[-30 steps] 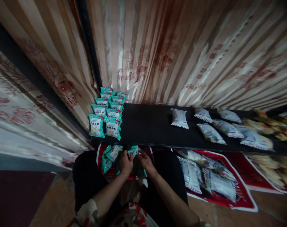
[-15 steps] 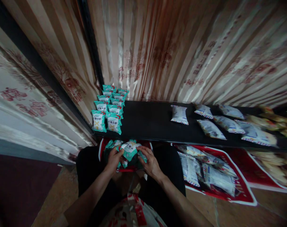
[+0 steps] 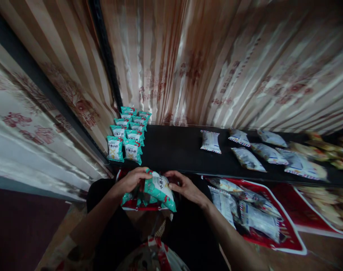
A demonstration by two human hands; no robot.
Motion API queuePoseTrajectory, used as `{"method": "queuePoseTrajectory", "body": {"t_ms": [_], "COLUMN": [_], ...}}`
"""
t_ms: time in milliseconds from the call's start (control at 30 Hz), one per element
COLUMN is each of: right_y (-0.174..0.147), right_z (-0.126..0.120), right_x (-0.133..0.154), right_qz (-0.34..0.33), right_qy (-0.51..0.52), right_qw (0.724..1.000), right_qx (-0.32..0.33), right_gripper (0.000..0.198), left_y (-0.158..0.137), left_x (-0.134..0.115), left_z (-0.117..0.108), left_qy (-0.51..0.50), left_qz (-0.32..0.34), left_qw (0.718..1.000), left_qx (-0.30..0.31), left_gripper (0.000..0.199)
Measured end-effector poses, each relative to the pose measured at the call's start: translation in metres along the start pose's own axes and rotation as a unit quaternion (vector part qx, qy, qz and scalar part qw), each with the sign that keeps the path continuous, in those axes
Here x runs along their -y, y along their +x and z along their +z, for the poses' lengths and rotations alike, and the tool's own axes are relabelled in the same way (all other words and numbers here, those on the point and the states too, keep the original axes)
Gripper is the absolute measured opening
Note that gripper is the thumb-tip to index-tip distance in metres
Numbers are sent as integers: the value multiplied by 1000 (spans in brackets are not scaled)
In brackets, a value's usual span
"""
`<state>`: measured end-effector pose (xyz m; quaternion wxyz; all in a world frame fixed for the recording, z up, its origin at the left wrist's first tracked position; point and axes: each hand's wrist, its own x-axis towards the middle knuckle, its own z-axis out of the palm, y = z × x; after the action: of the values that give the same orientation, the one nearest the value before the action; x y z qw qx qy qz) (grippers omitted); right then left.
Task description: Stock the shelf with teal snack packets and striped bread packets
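A teal-and-white snack bag (image 3: pixel 160 188) is raised above a red basket (image 3: pixel 128 206) between my knees. My left hand (image 3: pixel 134 180) pinches its upper left corner. On the other side, my right hand (image 3: pixel 182 185) has its fingers curled round the bag's right edge. More teal bags (image 3: pixel 144 199) lie in the basket below, partly hidden by the held bag and my hands. On the left end of the black shelf (image 3: pixel 174 145), several matching teal bags (image 3: pixel 133 150) stand upright in two rows.
Silvery-white snack bags (image 3: pixel 211 141) lie along the shelf to the right, with yellowish packets (image 3: pixel 312 148) beyond. Under the shelf, another red basket (image 3: pixel 290 241) holds similar white bags. Striped curtains (image 3: pixel 165 64) hang behind, and a dark post (image 3: pixel 106 52) rises at the left corner.
The teal bag has come up out of the basket and turned, its printed face now tilted to the right. Both hands have shifted with it. The view has moved slightly.
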<state>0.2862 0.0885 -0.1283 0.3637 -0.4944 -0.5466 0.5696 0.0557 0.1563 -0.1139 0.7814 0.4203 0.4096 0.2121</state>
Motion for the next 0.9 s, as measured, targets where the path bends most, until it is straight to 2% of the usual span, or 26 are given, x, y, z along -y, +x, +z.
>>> {"method": "queuePoseTrajectory", "body": {"t_ms": [100,200,267,367,500,633,733,800,900], "right_y": [1,-2,-4,-5,1,18,37,54,85], "right_z": [-5,-6,-5,-5,-8,-13,-21,-27,-39], "right_x": [7,9,6,-3,-11,-9,-7,-7,-8], "right_qz": [24,55,64,56,47,42,39,36,41], "right_qy": [86,122,133,158,187,197,178,157,94], "right_qw": [992,977,974,980,981,973,966,962,960], "right_qx": [88,164,171,106,7,-108,-185,-222,-261], "right_gripper": [74,72,67,58,50,49,48,50,52], "left_y": [8,17,24,38,62,84,93,100,118], "left_x": [-17,-31,-38,-41,-33,-21,-17,-16,-19], "left_z": [6,14,19,23,27,32,38,41,46], "left_qy": [-3,-10,-17,-27,-65,-114,-147,-123,0], "left_qz": [-34,-72,-74,-43,35,88,145,188,235], "left_qw": [998,992,989,994,997,984,966,956,940], "left_qx": [49,105,124,101,-19,-102,-155,-187,-246], "left_gripper": [17,18,19,16,19,31,31,27,24]}}
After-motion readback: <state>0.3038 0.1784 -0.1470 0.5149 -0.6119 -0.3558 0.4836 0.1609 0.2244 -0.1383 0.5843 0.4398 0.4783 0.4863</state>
